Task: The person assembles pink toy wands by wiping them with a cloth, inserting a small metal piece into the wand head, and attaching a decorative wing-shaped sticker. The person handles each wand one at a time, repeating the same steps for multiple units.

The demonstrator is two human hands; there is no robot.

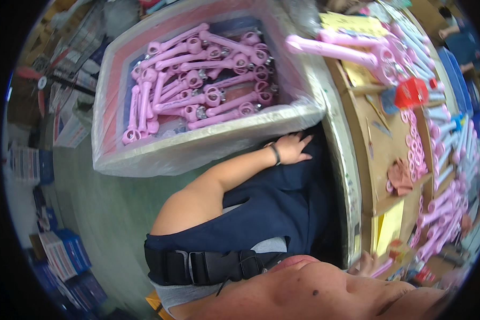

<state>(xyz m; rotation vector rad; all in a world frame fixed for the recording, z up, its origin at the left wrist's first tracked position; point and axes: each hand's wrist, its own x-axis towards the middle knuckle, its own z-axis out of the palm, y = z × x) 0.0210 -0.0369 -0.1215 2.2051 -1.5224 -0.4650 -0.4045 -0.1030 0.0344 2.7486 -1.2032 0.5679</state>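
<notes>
Near: the left hand, banded at the wrist, is laid palm-down on dark clothing, just beside the bin wall; its fingers are spread and nothing is gripped. The right hand is partly hidden at the bench edge, close to a slender pink rod; whether its fingers are pinching the rod cannot be told.

Middle: many pink handles, ring-ended and bearing small metal fittings, are heaped in a plastic-lined bin, in front of the left hand. At the right, a shallow wooden tray is set on the bench; pink rings, a crumpled cloth and a red container are held in or beside it.

Far: more pink pieces and pale blue handles are piled beyond the tray; another person's sleeve is seen at the upper right.

A pause between pieces is suggested for the left hand; any work at the right hand is obscured. For a further piece to be handled, the left hand would need to be raised and carried clear of the bin rim.
</notes>
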